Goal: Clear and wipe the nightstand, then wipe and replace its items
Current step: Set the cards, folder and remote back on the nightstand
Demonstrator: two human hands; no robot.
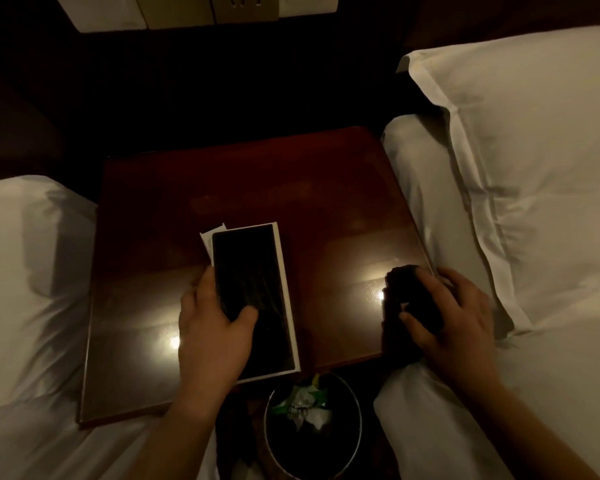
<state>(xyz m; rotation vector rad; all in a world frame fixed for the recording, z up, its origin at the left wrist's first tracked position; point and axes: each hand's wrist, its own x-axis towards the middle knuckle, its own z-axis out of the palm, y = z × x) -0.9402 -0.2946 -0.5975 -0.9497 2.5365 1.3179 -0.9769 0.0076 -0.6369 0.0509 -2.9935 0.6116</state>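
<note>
The left grip (212, 332) clasped a white-edged dark box (257, 289), thumb on its face, at the front middle of the nightstand surface (326, 202). The right grip (458, 311) curled round a dark cloth (409, 289) at the surface's front right corner, beside the bed (534, 168). A bin (268, 420) stood below.

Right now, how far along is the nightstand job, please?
The nightstand top shows one item, a flat black box with paper under it, so clearing looks nearly done. In hand: the left hand grips that box, the right hand holds a dark cloth at the right front edge. Left: wiping and replacing items.
</note>
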